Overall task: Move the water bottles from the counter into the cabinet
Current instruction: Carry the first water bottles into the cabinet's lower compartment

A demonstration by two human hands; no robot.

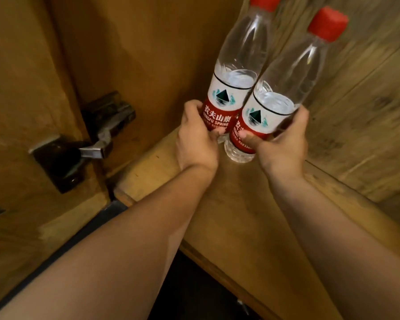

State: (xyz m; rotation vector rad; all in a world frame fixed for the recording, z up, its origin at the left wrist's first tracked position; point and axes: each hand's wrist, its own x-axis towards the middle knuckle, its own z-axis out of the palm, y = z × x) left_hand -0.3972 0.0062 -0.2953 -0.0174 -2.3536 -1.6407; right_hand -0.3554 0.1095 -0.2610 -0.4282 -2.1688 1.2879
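Two clear water bottles with red caps and red-and-white labels stand side by side on the wooden cabinet shelf point(236, 204), touching each other. My left hand point(198, 139) is wrapped around the lower label of the left bottle point(238, 65). My right hand point(280, 144) grips the lower part of the right bottle point(286, 77), thumb on its label. Both bottles lean away from me toward the upper right. The right bottle's base touches the shelf; the left bottle's base is hidden behind my hand.
The open cabinet door point(21, 112) stands at the left, with a dark metal hinge point(86, 137) joining it to the side wall. The cabinet's back panel point(367, 112) is close behind the bottles. The shelf's front edge point(217, 271) runs diagonally below my forearms.
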